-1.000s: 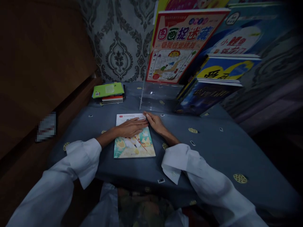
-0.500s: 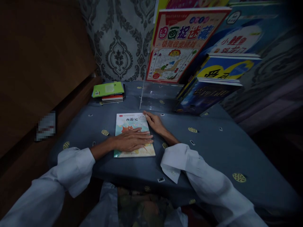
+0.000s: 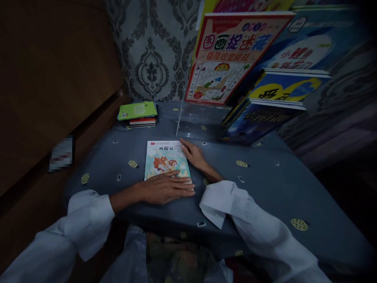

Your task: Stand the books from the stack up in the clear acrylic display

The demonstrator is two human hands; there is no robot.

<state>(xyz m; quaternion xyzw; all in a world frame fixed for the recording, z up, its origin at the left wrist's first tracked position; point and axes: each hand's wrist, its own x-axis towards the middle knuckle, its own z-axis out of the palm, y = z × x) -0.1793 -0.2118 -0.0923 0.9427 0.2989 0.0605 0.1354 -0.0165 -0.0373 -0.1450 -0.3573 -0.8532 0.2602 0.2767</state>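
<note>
A children's picture book (image 3: 165, 157) with a pale blue-green cover, orange drawings and dark Chinese lettering lies closed and face up on the table. My left hand (image 3: 167, 188) rests flat across its lower part with the fingers stretched out, hiding the bottom of the cover. At the book's upper right edge is my right hand (image 3: 193, 153), its fingers extended and touching the corner. Nothing seems to be gripped by it, though the undersides of its fingers are hidden. White sleeves cover both forearms.
A clear plastic stand (image 3: 188, 127) behind the book holds several books, including a red-bordered picture book (image 3: 226, 57) and a dark blue book (image 3: 262, 120). At the back left sits a small stack of books (image 3: 138, 112). A patterned grey-blue cloth (image 3: 265, 188) covers the table.
My left hand has slid down the cover toward the book's near edge, baring more of the drawing. My right hand stays by the upper right corner. The view has shifted slightly.
</note>
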